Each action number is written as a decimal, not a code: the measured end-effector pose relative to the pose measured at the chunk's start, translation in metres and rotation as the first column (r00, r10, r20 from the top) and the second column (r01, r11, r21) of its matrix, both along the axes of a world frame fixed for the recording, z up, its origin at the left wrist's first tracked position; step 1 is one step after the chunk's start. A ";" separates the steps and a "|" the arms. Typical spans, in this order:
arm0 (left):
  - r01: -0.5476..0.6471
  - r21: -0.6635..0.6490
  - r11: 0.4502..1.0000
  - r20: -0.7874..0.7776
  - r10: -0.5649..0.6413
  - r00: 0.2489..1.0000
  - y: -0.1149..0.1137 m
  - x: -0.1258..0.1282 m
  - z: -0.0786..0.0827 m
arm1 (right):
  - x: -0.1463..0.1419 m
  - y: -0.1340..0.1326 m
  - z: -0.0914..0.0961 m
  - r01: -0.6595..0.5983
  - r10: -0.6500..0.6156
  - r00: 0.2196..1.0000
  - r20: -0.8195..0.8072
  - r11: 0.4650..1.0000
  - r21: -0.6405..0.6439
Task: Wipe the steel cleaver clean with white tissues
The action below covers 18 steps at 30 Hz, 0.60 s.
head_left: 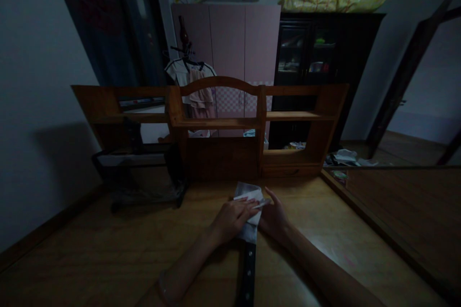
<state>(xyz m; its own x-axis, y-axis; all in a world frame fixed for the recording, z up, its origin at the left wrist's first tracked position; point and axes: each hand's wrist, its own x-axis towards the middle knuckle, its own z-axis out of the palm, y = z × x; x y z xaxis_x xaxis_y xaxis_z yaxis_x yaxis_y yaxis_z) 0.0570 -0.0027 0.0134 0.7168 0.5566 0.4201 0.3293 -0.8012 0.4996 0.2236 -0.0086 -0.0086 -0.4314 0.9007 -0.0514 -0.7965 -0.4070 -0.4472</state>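
A cleaver-like knife lies in front of me, its black riveted handle (249, 273) pointing toward me. Its broad blade (248, 233) points away, partly covered by white tissue (255, 218). My left hand (234, 216) presses the tissue against the blade, fingers closed together over it. Beside the blade's right side is my right hand (276, 218), thumb raised and spread apart. The right hand's other fingers are mostly hidden behind the tissue and blade. A folded edge of tissue sticks up between the two hands.
Both forearms are over a wooden tabletop (173, 249). A wooden shelf unit (223, 124) stands along its back. At left is a dark-framed, box-like object (140, 172). A raised wooden edge (378, 225) runs along the right side. The room is dim.
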 end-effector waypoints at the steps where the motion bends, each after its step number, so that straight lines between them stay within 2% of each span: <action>1: -0.008 -0.009 1.000 0.008 0.008 1.000 0.001 -0.001 0.000 | 0.000 -0.001 0.000 -0.015 0.015 1.000 -0.003 1.000 0.010; 5: -0.010 -0.019 1.000 0.011 0.011 1.000 0.004 -0.007 0.000 | 0.002 0.000 -0.005 -0.038 0.038 0.999 0.006 0.999 0.031; 12: -0.144 -0.004 0.990 0.006 0.144 0.990 0.015 -0.016 -0.007 | 0.012 0.004 -0.010 0.043 -0.043 0.998 0.042 0.999 0.015; 15: -0.117 0.019 0.993 -0.010 0.117 0.993 0.011 -0.013 -0.005 | 0.015 0.003 -0.004 0.067 -0.068 0.997 0.033 0.997 0.042; 18: -0.036 0.044 0.998 -0.059 0.039 0.998 0.000 -0.006 -0.002 | 0.016 0.003 -0.001 0.121 -0.122 0.992 0.046 0.993 0.018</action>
